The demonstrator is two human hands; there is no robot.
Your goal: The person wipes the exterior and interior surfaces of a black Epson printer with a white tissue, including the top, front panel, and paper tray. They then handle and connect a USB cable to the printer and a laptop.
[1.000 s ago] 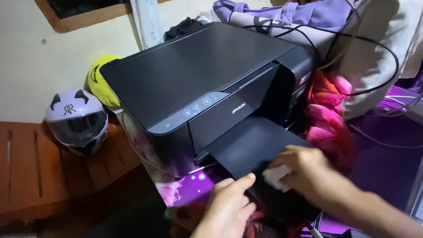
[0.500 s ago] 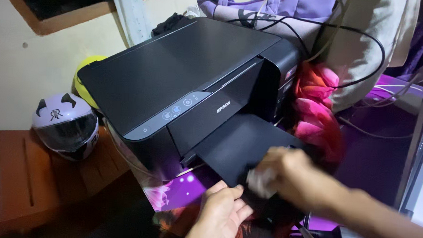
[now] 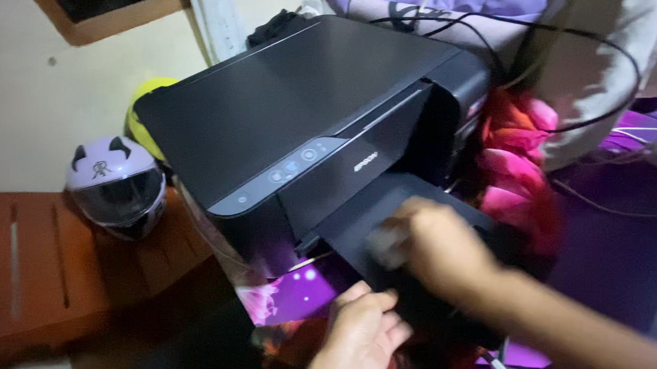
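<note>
A black printer [image 3: 302,109] stands in the middle of the view with its output tray [image 3: 371,216] folded out toward me. My right hand [image 3: 433,248] is blurred and rests on the tray, fingers closed around a small white cloth or tissue [image 3: 386,247]. My left hand [image 3: 362,333] sits at the tray's near edge with its fingers touching the underside and corner. A row of round buttons [image 3: 292,164] lines the printer's front panel.
A small white and lilac helmet [image 3: 114,186] rests on a brown wooden surface [image 3: 22,267] at left, a yellow helmet [image 3: 143,117] behind it. Pink fabric [image 3: 518,163], black cables [image 3: 606,78] and a lilac bag [image 3: 454,9] crowd the right. A purple floral cloth [image 3: 294,294] lies under the printer.
My right hand has slid left and up across the tray with the white cloth. My left hand stayed at the tray's near edge. The camera view shifted slightly.
</note>
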